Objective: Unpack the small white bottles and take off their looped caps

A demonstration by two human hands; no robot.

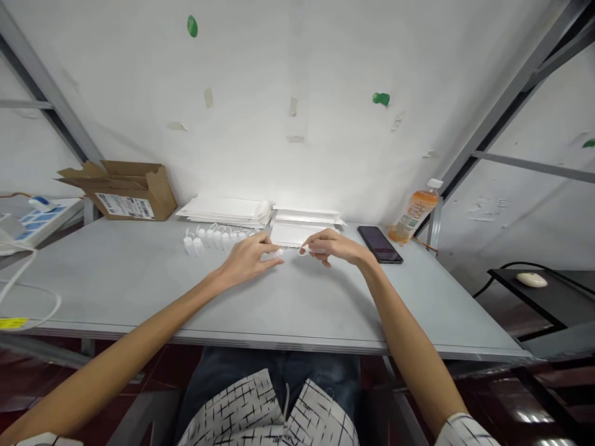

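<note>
One open box [123,189] sits far left of the fingers, at the back of the table [116,285], with a white cable [32,297] looping over the near left edge. Closer in, a row of vials [214,238] stands just left of and behind the left fingertips, the nearest ones almost touching the knuckles.

The left hand [248,257] lies low over the table, its fingers stretched to the right and closed with the thumb on a white part [279,253] at their tips. Just beside it, the right hand [334,244] is curled, fingertips pinched on another part [305,249] that points toward the left hand. The two parts are close together between the hands; whether they touch is too small to tell.

Behind both sets of fingers lie two stacks [279,214] of flat white sheets against the wall. Right of the right wrist a dark phone [380,244] lies flat, and beyond it stands a bottle [415,210] of orange drink. Well apart, far right, a mouse [531,279] rests on a lower black surface.
</note>
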